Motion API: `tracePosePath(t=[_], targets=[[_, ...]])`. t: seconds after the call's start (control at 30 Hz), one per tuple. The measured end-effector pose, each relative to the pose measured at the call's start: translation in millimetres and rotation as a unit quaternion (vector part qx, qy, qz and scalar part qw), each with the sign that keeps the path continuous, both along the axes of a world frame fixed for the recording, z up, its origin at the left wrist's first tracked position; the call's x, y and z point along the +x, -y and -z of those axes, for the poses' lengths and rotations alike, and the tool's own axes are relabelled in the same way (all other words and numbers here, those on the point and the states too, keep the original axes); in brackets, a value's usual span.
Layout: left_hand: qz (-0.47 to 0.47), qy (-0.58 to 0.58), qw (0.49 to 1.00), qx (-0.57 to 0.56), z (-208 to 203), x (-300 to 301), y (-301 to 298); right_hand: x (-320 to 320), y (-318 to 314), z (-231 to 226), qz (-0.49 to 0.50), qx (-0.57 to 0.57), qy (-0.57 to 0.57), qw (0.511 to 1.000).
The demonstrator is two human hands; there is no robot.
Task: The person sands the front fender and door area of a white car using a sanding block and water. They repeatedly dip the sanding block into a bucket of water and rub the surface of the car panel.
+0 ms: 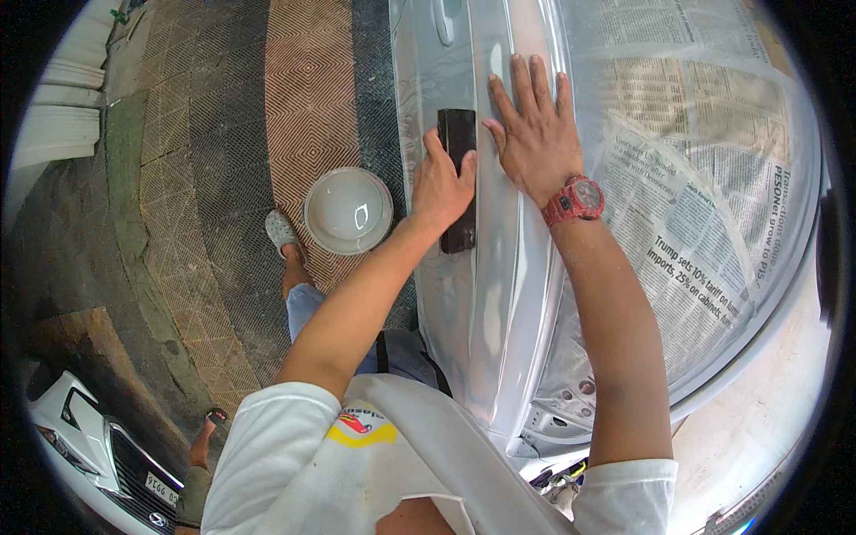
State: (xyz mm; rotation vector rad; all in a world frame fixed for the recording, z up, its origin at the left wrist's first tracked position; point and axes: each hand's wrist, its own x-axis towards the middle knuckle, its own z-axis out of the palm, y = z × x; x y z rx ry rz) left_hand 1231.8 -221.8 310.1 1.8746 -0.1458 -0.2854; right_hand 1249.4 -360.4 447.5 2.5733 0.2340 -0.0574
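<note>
Two bare hands at work on a glossy pale car panel (pixel 513 294): left hand (pixel 441 187) grips a long dark block (pixel 458 129), thumb over its right side, index finger along its left; right hand (pixel 538 143) lies flat on the panel, fingers spread, palm down, red watch (pixel 575 199) at the wrist. Block lies lengthwise on the panel, in line with its body creases, between the right hand and the panel's left edge. For good handling, my reading: whole length of the block flat on the surface, pressure even from thumb to fingers, no digging in with an end or corner; strokes long and along the contour, easing off near creases and short of the door handle (pixel 446 22). Right palm serves best as a light feeler, well out of the block's path. Basin (pixel 309 209) of cloudy liquid stands near on the left, within easy reach for wetting, if wetting is wanted. Hard to make out: the block's underside and whatever may be fixed to it; its middle, under the left hand; most of that hand's other fingers, tucked from sight; how hard either hand presses. Panel runs out of the picture at the top; surface beneath the newspaper (pixel 637 214) and clear film is covered; glare muddles the panel's finish
</note>
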Motion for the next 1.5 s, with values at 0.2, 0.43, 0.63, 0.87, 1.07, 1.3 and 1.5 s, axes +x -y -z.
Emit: tracePosePath(t=[0.2,0.43,0.63,0.87,1.07,1.3,1.5], targets=[[-0.014,-0.044,0.998,0.041,-3,62,6,-1,-3,-3,-0.007,-0.002,0.002,1.000],[-0.009,0.006,1.000,-0.027,-10,22,5,-1,3,0,0.003,0.001,-0.001,1.000],[0.012,-0.066,0.997,0.028,-13,64,4,1,-4,-3,0.010,-0.005,-0.012,1.000],[0.009,0.012,1.000,-0.026,-9,16,1,0,0,-1,-0.004,0.008,0.005,1.000],[-0.011,-0.023,0.999,0.026,-8,31,5,1,0,0,-0.005,0.002,-0.005,1.000],[-0.007,-0.048,0.999,0.016,-6,34,4,1,-3,-3,0.000,-0.002,-0.002,1.000],[0.008,-0.025,0.999,0.032,-12,22,3,3,-4,-7,0.015,-0.011,-0.017,1.000]])
